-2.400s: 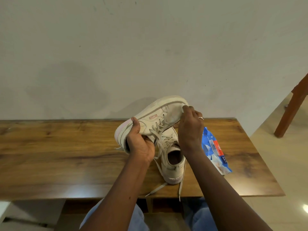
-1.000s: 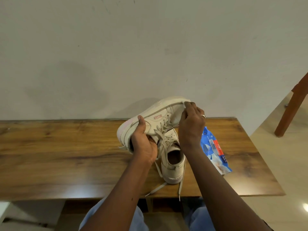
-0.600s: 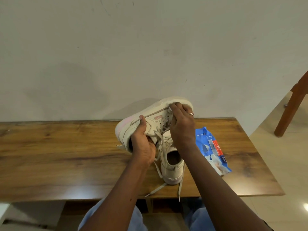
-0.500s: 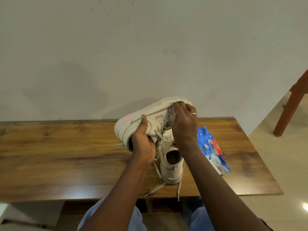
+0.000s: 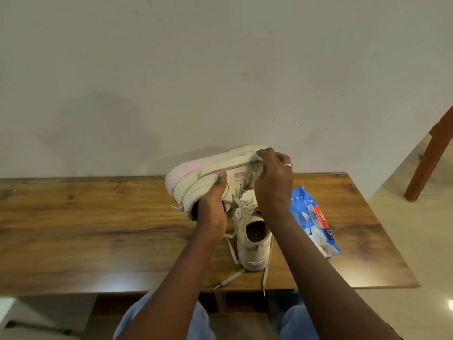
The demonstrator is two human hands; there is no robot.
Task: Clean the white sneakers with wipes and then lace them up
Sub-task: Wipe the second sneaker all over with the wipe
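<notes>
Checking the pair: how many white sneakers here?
2. One white sneaker is held by the left hand, right hand pinching a white wipe at its toe; the other stands on the wooden table.

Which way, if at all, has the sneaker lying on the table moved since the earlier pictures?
No. The unheld sneaker keeps its heel near the front edge of the table, beside the blue wipes pack, as before.

We log this as a plain home room, prob. a living/dining corner: wood-grain table [image 5: 85, 229] set vs. a scuffed off-white wall [image 5: 220, 69], glossy pale floor [image 5: 404, 241] w/ a wooden furniture leg [image 5: 429, 165] at right.
</notes>
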